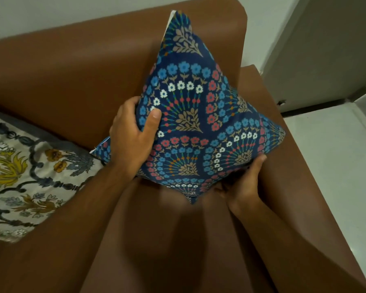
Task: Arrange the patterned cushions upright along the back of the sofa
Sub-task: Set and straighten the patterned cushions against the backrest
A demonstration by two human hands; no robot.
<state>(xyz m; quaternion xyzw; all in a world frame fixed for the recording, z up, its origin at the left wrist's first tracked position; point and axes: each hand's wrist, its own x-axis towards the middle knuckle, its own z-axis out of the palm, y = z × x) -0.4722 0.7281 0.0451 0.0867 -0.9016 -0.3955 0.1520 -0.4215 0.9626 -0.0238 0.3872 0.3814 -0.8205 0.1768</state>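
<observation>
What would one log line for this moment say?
step: placing cushion | blue floral cushion: held corner-up at sofa backrest | left hand: gripping | right hand: under lower edge | cream cushion: lying flat

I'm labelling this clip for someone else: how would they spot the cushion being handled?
Find the brown sofa; at its right end, near the armrest, both hands hold a cushion on one corner. It is the dark blue cushion with fans of small flowers, unlike the cream cushion lying at left.

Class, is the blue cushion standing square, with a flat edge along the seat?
No: the blue cushion is turned corner-down like a diamond.
</observation>
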